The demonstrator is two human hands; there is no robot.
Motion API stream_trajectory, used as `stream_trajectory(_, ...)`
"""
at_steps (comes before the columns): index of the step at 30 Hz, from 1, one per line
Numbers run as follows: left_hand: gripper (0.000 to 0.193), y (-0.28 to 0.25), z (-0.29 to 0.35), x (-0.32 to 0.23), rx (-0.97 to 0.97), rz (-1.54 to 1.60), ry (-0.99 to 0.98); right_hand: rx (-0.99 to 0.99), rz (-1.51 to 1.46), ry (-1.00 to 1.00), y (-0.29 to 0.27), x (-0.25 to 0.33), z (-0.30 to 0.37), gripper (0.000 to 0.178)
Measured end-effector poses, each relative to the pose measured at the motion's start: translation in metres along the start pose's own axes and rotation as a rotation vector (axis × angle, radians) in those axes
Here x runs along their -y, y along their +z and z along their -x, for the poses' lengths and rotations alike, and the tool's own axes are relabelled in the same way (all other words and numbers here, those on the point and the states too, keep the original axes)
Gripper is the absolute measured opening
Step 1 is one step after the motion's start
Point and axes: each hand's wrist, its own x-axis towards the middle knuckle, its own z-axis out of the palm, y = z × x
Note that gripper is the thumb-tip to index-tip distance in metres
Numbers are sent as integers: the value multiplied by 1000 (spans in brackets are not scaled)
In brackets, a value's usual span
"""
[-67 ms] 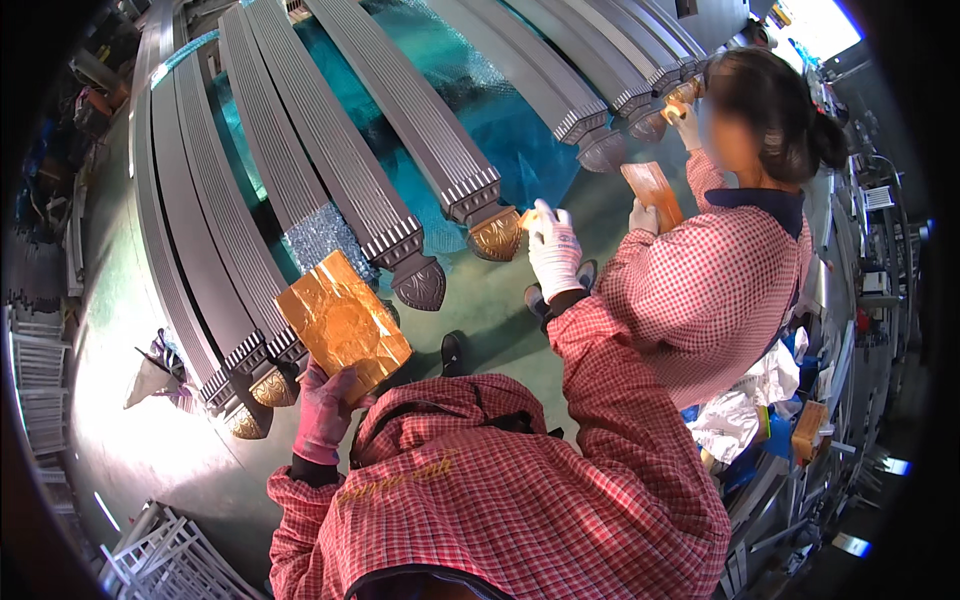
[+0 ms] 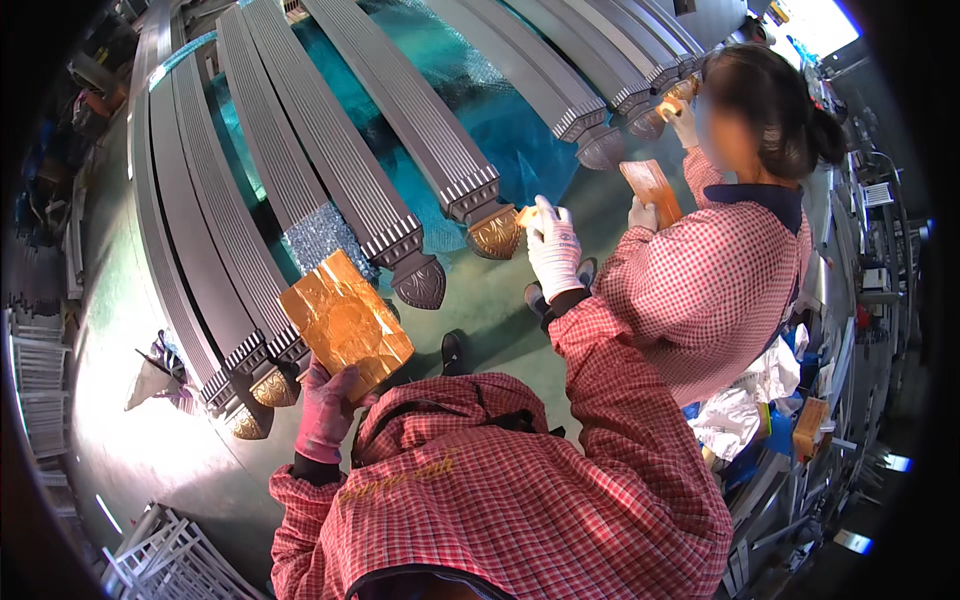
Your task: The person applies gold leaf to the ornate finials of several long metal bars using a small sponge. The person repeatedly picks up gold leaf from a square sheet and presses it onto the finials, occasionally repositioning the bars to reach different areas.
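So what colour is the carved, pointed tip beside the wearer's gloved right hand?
Gold: the carved, pointed tip shows best in the head view.

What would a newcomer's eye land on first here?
Probably the shiny golden rectangular board in the pink-gloved left hand, left of centre. Next, near the middle, the golden carved tip of a grey ribbed post, with the white-gloved right hand holding a small yellowish pad beside it. A co-worker in a red-checked top stands at right.

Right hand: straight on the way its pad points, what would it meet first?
Likely the gold tip just left of the pad; depth leaves it unclear whether they touch.
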Motion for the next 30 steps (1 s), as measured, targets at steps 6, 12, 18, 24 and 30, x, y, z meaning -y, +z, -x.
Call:
stream_trajectory(6,57,16,0,-6,87,6,35,-163,-479,19,-4,34,30,45)
stream_trajectory(12,61,-16,-7,-4,218,-124,131,79,-771,-159,-28,157,79,35)
stream_trajectory(18,66,-32,13,-19,158,-112,30,192,-252,-687,15,232,123,38)
stream_trajectory(24,67,-65,19,-9,122,-74,0,204,-367,-649,22,241,146,39)
stream_trajectory(30,59,-96,30,-18,72,-94,-19,30,-175,-244,28,173,106,25)
